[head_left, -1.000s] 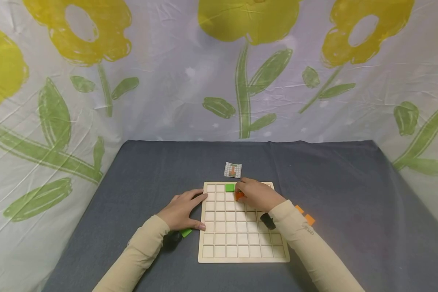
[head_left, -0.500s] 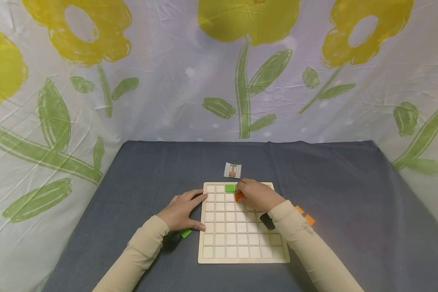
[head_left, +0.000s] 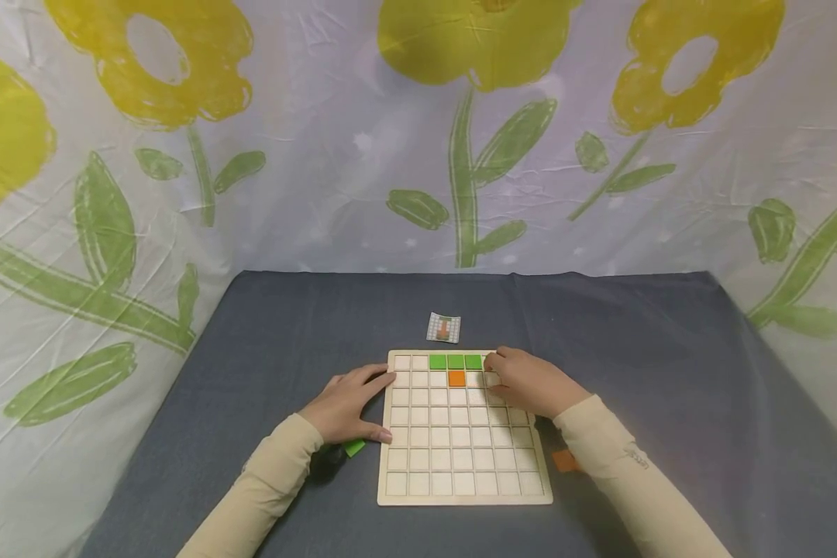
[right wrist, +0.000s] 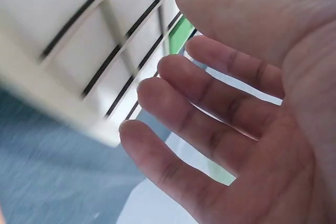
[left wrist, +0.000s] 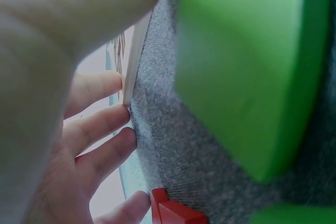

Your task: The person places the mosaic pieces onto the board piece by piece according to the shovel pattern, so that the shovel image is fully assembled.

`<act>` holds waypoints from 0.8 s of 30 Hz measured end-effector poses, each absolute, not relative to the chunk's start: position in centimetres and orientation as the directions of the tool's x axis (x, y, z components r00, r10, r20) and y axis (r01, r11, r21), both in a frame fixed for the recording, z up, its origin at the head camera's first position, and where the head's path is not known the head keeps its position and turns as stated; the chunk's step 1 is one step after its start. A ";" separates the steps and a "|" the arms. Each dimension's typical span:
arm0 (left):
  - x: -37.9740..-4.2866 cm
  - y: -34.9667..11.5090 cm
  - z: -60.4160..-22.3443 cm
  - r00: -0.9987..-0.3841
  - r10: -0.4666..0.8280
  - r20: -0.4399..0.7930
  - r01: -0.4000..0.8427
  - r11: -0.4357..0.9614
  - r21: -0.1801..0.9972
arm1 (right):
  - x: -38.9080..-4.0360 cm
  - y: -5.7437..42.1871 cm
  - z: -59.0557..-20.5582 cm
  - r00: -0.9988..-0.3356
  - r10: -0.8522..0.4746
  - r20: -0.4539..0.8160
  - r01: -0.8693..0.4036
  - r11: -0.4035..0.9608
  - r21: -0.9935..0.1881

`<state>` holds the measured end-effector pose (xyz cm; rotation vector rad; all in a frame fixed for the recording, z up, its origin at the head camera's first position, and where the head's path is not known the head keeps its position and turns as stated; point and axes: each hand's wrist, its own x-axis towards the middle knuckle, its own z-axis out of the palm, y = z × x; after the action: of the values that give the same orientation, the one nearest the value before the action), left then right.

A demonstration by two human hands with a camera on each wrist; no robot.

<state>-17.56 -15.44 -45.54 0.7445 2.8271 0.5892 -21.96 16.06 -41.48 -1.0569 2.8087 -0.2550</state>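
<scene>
A pale wooden grid board (head_left: 453,438) lies on the dark cloth. In its far row sit green tiles (head_left: 456,362) side by side, with one orange tile (head_left: 456,379) in the square below the middle one. My left hand (head_left: 343,404) rests spread along the board's left edge, thumb and fingertips at the rim. Over the board's far right part is my right hand (head_left: 535,381), relaxed and holding nothing. In the right wrist view its fingers (right wrist: 184,114) stretch out, loosely bent, beside the board's edge.
A small printed card (head_left: 443,328) lies beyond the board. An orange tile (head_left: 566,461) is partly hidden under my right sleeve. Near my left wrist lies a green tile (head_left: 354,447); the left wrist view shows a green piece (left wrist: 236,66) close up and a red piece (left wrist: 181,211).
My right hand has let go of the orange tile, which now sits in the second row, and has moved right, uncovering more green tiles. My left hand stays at the edge.
</scene>
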 end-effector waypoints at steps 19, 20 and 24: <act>-17.6 -15.5 -45.7 -0.867 0.497 -0.041 0.440 0.801 0.406 | -19.2 25.5 -42.4 -0.812 -0.580 -0.066 -0.546 0.795 -0.264; -17.6 -15.5 -45.7 -0.867 0.496 -0.042 0.439 0.802 0.404 | -19.1 26.0 -42.5 -0.818 -0.572 -0.064 -0.538 0.799 -0.270; -17.7 -15.5 -45.9 -0.866 0.498 -0.042 0.443 0.802 0.400 | -18.7 27.7 -42.9 -0.832 -0.554 -0.042 -0.520 0.803 -0.292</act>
<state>-17.68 -15.48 -45.85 0.7467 2.8437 0.5783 -18.67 27.70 -42.91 -0.8561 2.8627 -0.4094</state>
